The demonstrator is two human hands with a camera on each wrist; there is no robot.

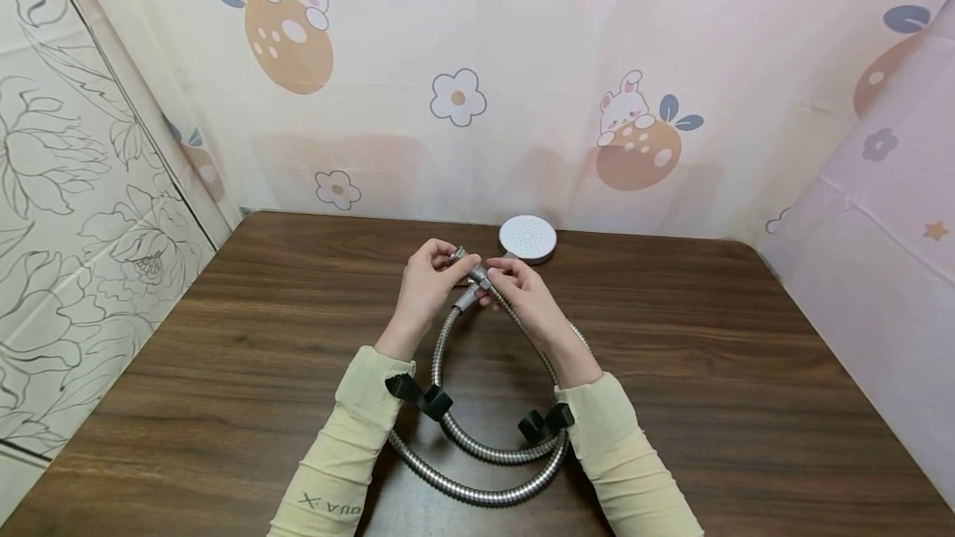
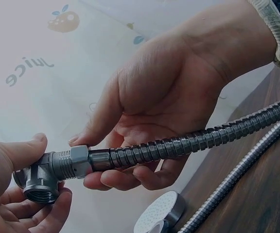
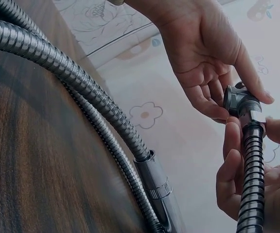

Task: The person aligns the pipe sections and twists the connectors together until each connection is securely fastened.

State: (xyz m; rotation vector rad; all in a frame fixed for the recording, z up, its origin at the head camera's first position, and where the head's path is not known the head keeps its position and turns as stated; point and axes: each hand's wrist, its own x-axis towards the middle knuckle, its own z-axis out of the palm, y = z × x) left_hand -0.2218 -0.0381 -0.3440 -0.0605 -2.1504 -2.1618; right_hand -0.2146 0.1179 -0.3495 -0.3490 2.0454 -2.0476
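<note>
A chrome angled pipe fitting (image 2: 42, 179) with a threaded open port is held between the thumb and curled fingers of my left hand (image 1: 422, 292). My right hand (image 1: 528, 298) pinches the hex nut (image 2: 81, 161) at the end of a ribbed metal shower hose (image 2: 179, 144), its fingers lying under the hose. Nut and fitting are joined in line, with some thread (image 2: 62, 164) showing between them. Both hands are raised above the table. Below them the hose loops round to a smooth chrome sleeve (image 3: 154, 177) at its other end.
A round white-faced shower head (image 1: 527, 237) lies near the back edge of the dark wooden table (image 1: 716, 371). The hose coils (image 1: 485, 497) lie on the table between the forearms. A printed curtain (image 1: 522, 106) hangs behind the table.
</note>
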